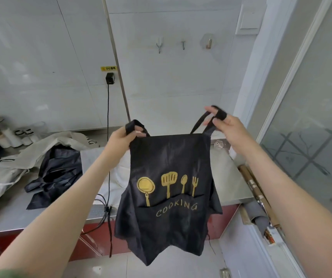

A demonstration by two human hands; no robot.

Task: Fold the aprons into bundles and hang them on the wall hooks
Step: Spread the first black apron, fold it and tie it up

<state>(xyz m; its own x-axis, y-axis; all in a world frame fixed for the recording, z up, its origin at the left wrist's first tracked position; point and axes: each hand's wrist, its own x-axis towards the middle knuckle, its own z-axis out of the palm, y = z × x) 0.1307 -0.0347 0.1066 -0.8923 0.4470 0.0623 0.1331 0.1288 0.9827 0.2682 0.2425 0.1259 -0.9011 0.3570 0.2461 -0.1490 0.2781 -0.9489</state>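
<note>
**Q:** How many aprons are there?
**A:** Two. One black apron point(169, 187) hangs in mid-air in front of the person, bib uppermost and hem free. A second apron point(58, 173), also dark, lies crumpled on the counter point(233, 177) to the left. It touches a heap of white cloth point(6, 169).

**Q:** What is printed on the held apron?
**A:** Four gold utensils in one row: one pan, one spatula, one spoon, one fork. Below them is one word, COOKING.

**Q:** What are the hands doing?
**A:** Both hold the apron. The left hand point(121, 138) has its fingers curled round the strap point(131, 127) at the bib's top left corner. The right hand point(228, 127) is at the top right corner, where the strap loops over its fingers point(209, 109). These are hooked through it and half extended. I cannot tell how many fingers the loop covers.

**Q:** How many hooks are there?
**A:** Three hooks point(183, 45) sit in one row on the tiled wall. They are above and behind the held apron and well apart from it. The apron is not yet on any hook.

**Q:** What else is on the wall?
**A:** One black plug point(110, 78), with one cable running down from it. One yellow label point(108, 68) sits just above the plug.
</note>
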